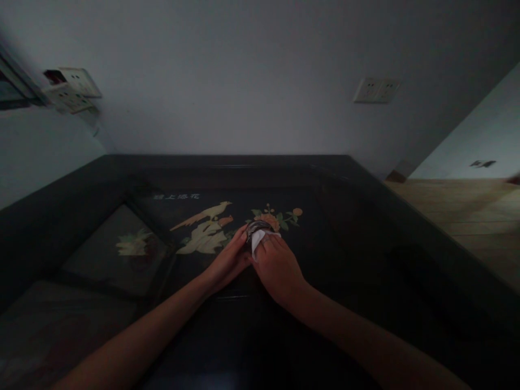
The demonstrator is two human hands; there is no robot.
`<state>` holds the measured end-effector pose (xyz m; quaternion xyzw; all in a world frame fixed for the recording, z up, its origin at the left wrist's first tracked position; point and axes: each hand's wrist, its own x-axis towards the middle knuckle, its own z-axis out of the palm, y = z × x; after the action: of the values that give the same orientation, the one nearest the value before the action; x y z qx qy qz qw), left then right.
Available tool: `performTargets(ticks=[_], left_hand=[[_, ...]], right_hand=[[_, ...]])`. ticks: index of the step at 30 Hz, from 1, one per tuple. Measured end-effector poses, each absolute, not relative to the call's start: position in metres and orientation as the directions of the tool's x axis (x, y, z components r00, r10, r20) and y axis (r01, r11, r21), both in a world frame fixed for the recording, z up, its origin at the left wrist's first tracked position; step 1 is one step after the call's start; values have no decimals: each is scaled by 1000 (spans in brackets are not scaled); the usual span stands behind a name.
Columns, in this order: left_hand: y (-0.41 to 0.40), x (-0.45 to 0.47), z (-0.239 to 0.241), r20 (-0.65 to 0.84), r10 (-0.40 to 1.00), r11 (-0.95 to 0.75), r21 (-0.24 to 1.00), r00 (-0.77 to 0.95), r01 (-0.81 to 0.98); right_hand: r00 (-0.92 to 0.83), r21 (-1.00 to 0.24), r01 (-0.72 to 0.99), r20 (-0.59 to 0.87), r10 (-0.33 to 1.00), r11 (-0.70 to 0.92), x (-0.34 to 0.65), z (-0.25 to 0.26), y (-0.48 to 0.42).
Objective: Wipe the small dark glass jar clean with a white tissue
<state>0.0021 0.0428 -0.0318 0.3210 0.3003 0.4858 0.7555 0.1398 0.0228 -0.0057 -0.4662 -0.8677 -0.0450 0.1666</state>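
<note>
Likely home room: bird-and-flower tabletop (345, 254), wall sockets (370, 90), wood-look floor (459, 208).

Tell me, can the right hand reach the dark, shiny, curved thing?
Probably yes: the right hand is by the dark, shiny, curved thing, holding a thin white sheet; nothing visible blocks it.

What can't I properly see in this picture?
All in the head view:
Dark object: near side hidden behind the white cloth and right hand; its kind is unclear.
Elbows: cut off by the bottom edge.
Frame at far left: cut off by the left edge.
</note>
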Motion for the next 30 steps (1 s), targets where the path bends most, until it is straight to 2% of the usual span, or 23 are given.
performTargets(ticks=[2,7,14,21,26,30], left_hand=[[43,2,-32,-146,926,325,779,349,-537],[44,3,-34,-149,930,323,770,336,-551],[44,2,-36,-150,928,327,767,341,-552],[44,4,-33,-160,929,330,768,333,-550],[44,3,-33,-140,926,323,777,351,-541],[44,2,-34,-155,924,332,777,348,-535]], right_hand=[[-505,-75,831,317,803,552,139,-8,22],[-544,-160,791,260,798,591,138,-3,19],[-518,-39,829,321,793,557,139,-4,22],[-539,-55,810,323,778,584,136,-10,21],[-520,5,829,373,768,559,139,-9,21],[-526,-23,825,332,783,564,137,-11,20]])
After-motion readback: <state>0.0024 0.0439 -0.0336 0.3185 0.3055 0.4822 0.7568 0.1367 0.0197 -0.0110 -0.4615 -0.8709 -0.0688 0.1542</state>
